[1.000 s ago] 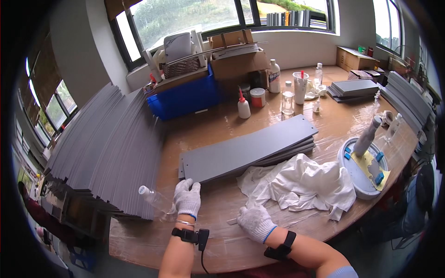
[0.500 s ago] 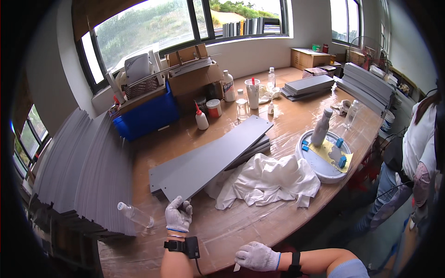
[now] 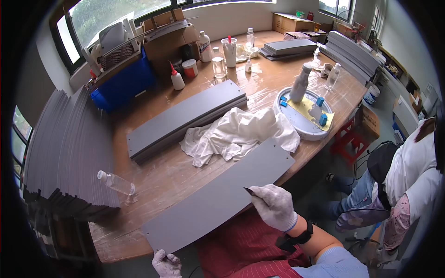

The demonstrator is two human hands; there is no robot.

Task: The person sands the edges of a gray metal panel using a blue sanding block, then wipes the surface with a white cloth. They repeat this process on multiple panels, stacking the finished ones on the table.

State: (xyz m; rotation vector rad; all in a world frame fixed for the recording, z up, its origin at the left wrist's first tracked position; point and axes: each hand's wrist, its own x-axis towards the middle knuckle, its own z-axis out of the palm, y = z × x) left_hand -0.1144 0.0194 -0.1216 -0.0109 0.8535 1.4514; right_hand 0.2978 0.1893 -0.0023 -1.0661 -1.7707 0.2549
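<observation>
A flat grey panel (image 3: 218, 197) with small holes near its ends lies slantwise over the table's front edge. My left hand (image 3: 167, 264), in a white knit glove, is closed on the panel's near left end. Just above the panel's near long edge, my gloved right hand (image 3: 274, 207) pinches a small thin dark piece with a pointed tip (image 3: 249, 191); its exact kind is unclear. Behind lies a stack of similar grey panels (image 3: 185, 118). A crumpled white cloth (image 3: 236, 134) sits between the stack and the held panel, partly touching the panel's far end.
Many grey panels (image 3: 69, 153) stand in rows at the left, beside a tipped clear bottle (image 3: 117, 183). A round tray (image 3: 303, 132) with a grey bottle (image 3: 300, 83) and blue blocks is at the right. Bottles and a blue bin (image 3: 125, 85) stand farther back. A person (image 3: 403, 171) is at the right.
My left hand has drawn the top panel off the stack toward me, over the table's front edge. My right hand has risen to the panel with the small piece. The view has shifted.
</observation>
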